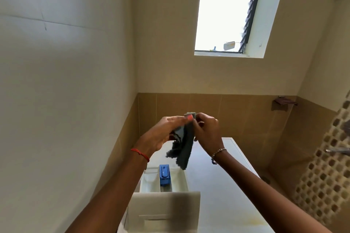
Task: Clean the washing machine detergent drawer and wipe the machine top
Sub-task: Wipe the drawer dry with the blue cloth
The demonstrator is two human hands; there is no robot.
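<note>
Head view: a grey cloth (182, 144) was pinched between both hands, left hand (166, 132) and right hand (205, 131) clamped on its top edge, above the open drawer (164, 185). Folded into a pad, it would best reach each compartment's corners.
</note>
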